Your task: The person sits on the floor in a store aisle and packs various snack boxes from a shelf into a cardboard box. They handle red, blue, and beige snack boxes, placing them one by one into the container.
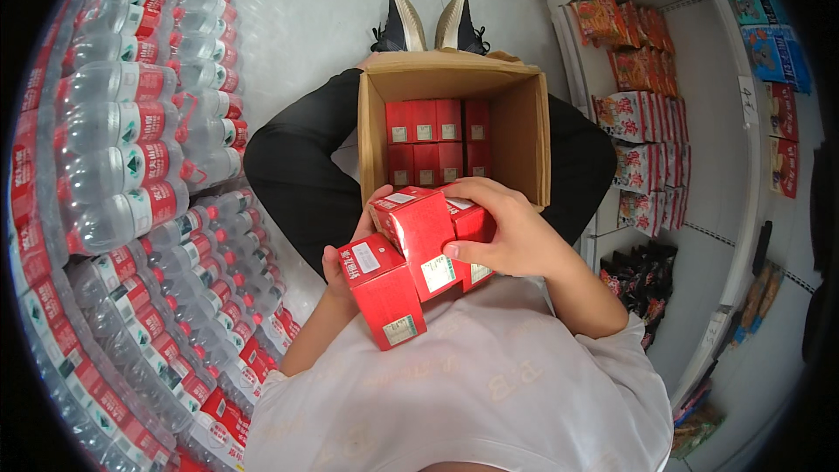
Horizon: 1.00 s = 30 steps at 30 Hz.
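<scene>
Three small red product boxes are held side by side above my lap, close to my shirt. My left hand (347, 269) grips the left red box (383, 295), with its fingers reaching behind the middle red box (419, 236). From the other side my right hand (511, 229) clasps the right red box (473, 223), its thumb on the edge of the middle one. Each box bears printing and a pale label. Just beyond them an opened cardboard carton (452, 64) stands between my legs, with several more red boxes (423, 121) packed in rows inside.
Stacks of shrink-wrapped water bottles (124, 157) rise along the left. On the right, a white shelf unit (711, 111) carries orange snack packets (606, 19), white-and-red packets (632, 118) and dark packets (645, 275). Beyond the carton are my shoes (406, 23) on the glossy tiled floor (314, 6).
</scene>
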{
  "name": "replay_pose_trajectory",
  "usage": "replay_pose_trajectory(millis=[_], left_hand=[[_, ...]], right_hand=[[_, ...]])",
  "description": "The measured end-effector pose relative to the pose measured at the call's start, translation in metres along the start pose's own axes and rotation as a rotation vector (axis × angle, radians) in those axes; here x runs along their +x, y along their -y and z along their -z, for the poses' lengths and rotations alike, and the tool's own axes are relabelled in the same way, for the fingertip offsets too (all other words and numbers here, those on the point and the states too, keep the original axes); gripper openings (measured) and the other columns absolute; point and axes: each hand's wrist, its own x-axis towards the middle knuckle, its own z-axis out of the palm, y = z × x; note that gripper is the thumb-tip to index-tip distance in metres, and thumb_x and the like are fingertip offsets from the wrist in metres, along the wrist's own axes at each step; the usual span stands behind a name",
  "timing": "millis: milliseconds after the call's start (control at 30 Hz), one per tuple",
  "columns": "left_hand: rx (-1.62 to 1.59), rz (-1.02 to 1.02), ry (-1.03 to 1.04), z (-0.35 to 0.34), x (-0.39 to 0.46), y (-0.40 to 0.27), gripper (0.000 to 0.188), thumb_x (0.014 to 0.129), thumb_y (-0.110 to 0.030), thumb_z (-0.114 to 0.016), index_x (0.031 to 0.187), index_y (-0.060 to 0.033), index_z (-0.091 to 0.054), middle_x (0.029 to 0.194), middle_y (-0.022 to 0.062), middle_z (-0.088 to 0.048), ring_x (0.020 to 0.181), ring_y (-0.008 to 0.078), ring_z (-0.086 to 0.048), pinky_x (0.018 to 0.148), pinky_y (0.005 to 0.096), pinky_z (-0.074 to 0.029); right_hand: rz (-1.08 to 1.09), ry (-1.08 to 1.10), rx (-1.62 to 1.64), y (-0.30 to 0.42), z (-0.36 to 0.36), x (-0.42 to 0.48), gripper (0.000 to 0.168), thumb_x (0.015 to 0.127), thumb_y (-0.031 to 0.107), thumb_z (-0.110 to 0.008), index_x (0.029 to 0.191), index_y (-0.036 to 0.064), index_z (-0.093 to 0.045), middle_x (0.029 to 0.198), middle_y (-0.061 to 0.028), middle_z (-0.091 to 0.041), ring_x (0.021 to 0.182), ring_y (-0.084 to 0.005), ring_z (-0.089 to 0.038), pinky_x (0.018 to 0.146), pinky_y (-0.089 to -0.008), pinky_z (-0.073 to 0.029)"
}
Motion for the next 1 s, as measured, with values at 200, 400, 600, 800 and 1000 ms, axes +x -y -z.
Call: replay_pose_trajectory(millis=[200, 400, 600, 800, 1000], left_hand=[[-0.124, -0.098, -0.007, 0.017, -0.008, 0.006, 0.132, 0.072, -0.085, -0.071, 0.166, -0.0108, -0.015, 0.166, 0.0124, -0.034, 0.155, 0.0302, -0.037, 0.127, 0.0508, -0.035], [-0.305, -0.085, 0.058, 0.022, -0.017, -0.008, 0.124, 0.075, -0.074, -0.082, 0.168, -0.0199, -0.020, 0.169, 0.0137, -0.032, 0.153, 0.0440, -0.036, 0.125, 0.0586, -0.036], [-0.476, -0.084, 0.152, 0.035, -0.013, -0.025, 0.129, 0.077, -0.061, -0.088, 0.172, -0.0185, -0.012, 0.177, 0.0192, -0.006, 0.159, 0.0470, -0.018, 0.113, 0.0630, -0.047], [-0.489, -0.209, 0.151, 0.032, -0.012, -0.034, 0.120, 0.083, -0.064, -0.081, 0.171, -0.0168, -0.015, 0.175, 0.0238, -0.007, 0.156, 0.0498, -0.027, 0.103, 0.0645, -0.054], [-0.459, -0.172, 0.134, 0.044, 0.000, -0.029, 0.104, 0.092, -0.071, -0.064, 0.170, -0.0226, -0.016, 0.167, 0.0210, -0.034, 0.145, 0.0523, -0.044, 0.108, 0.0703, -0.049]], right_hand=[[-0.257, 0.051, 0.353, -0.023, 0.028, 0.024, 0.034, 0.090, 0.009, -0.078, 0.120, -0.004, -0.068, 0.107, -0.0050, -0.072, 0.099, -0.0092, -0.066, 0.088, -0.0299, -0.056], [-0.275, -0.011, -0.385, -0.018, 0.040, 0.111, 0.038, 0.088, 0.029, -0.075, 0.112, 0.000, -0.075, 0.104, -0.0188, -0.077, 0.100, -0.0289, -0.075, 0.090, -0.0388, -0.058], [-0.470, 0.335, -0.620, -0.141, -0.053, 0.188, 0.049, 0.088, 0.039, -0.073, 0.123, 0.004, -0.076, 0.123, -0.0277, -0.072, 0.112, -0.0403, -0.072, 0.096, -0.0449, -0.059], [-0.662, 0.360, -0.051, -0.186, -0.092, 0.165, 0.067, 0.101, 0.046, -0.066, 0.152, 0.003, -0.054, 0.155, -0.0228, -0.054, 0.121, -0.0364, -0.068, 0.103, -0.0454, -0.055], [-0.474, 0.228, -0.292, -0.146, -0.064, 0.160, 0.063, 0.102, 0.041, -0.066, 0.151, 0.003, -0.054, 0.146, -0.0241, -0.062, 0.118, -0.0341, -0.068, 0.103, -0.0410, -0.052]])
